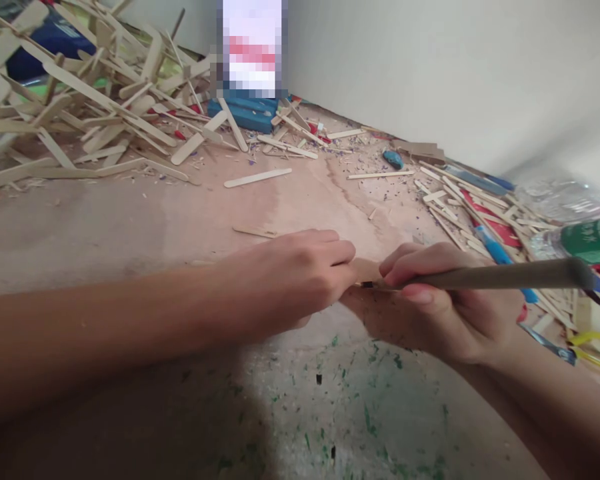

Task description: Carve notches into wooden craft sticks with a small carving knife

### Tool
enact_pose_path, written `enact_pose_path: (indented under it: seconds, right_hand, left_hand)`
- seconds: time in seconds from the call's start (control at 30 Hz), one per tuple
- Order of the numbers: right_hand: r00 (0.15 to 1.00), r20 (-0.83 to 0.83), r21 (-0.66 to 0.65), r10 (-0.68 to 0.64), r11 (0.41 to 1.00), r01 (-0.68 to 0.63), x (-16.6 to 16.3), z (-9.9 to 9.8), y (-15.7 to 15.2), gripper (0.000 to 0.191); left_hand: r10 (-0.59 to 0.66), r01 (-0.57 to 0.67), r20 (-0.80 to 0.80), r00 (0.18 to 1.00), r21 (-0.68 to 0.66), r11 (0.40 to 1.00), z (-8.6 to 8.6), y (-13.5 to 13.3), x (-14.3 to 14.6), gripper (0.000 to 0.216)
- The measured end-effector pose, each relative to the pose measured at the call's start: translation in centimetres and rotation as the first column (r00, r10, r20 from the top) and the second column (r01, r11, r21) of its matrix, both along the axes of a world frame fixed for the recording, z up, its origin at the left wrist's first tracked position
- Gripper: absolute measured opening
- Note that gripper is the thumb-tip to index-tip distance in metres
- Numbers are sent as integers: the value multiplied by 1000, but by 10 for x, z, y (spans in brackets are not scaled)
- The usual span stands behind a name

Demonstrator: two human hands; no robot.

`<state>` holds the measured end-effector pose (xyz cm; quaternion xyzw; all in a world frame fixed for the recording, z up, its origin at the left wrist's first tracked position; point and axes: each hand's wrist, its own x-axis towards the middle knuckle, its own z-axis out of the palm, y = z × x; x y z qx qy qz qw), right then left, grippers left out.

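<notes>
My left hand [310,273] is closed low over the wooden tabletop, its fingers curled down. Whatever they pinch is hidden behind the knuckles. My right hand [445,303] grips a tool with a long, round wooden handle [510,275], which points back to the right. A small dark part and a thin tip [367,285] stick out from the thumb and index finger, reaching up to my left fingertips. I cannot tell what kind of tool it is. Just beyond my left hand, a thin stick [255,232] lies on the table.
Many craft sticks [110,100] are heaped at the back left. A screen leans on a blue stand [245,110] by the wall. On the right lie more sticks, a blue-handled tool [500,250], a green-labelled plastic bottle [590,240] and something with yellow handles [597,350]. Shavings litter the back.
</notes>
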<state>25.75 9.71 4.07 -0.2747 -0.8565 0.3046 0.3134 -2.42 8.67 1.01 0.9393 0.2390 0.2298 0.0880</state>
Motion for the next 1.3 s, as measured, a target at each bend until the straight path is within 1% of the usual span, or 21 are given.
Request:
enact_pose_path:
  seconds: [0.23,0.33,0.43,0.53,0.63,0.7,0.77,0.9,0.97,1.07,1.23,1.3]
  right_hand:
    - [993,-92,-11,-76,997,76,4,-13,-4,16]
    - [988,-97,5,-124,992,125,5,-16,-6,18]
    - [973,-112,19,-202,979,205,6,-17,-8,22]
    - [972,-104,27,-211,976,215,7,-17,-9,23]
    - [987,-89,131,-131,981,142,8,-16,-5,20]
    - [993,-98,206,-73,974,92,9,-16,-1,18]
    - [996,-90,244,-28,969,49,9,-14,2,16]
    - [999,13,295,31,955,-33,7,-9,3,25]
    - [999,31,309,26,950,-35,5,-7,3,30]
    - [999,35,305,14,952,-24,3,-4,4,30]
    - [977,193,323,87,935,-148,5,9,11,29]
    - [966,227,301,122,935,-188,5,13,14,27]
  left_hand:
    - [13,-12,-25,1000,9,1000,4,0,1,32]
    - [14,-13,-46,999,32,999,5,0,1,34]
    - [18,-16,-47,999,43,999,6,0,1,31]
    - [21,-18,-47,999,60,998,7,0,1,29]
    - [29,-24,-53,998,79,997,6,0,1,28]
    - [28,-24,-56,998,83,996,5,0,1,27]
    - [21,-17,-42,999,98,995,4,0,0,25]
    - [1,0,-4,1000,122,992,2,1,-1,19]
    - [0,2,-10,1000,121,993,2,1,-2,17]
    - [12,-8,-38,999,108,994,3,0,-2,17]
    - [7,-4,-24,1000,106,994,3,1,-1,16]
    - [-3,4,-11,1000,99,995,3,2,0,17]
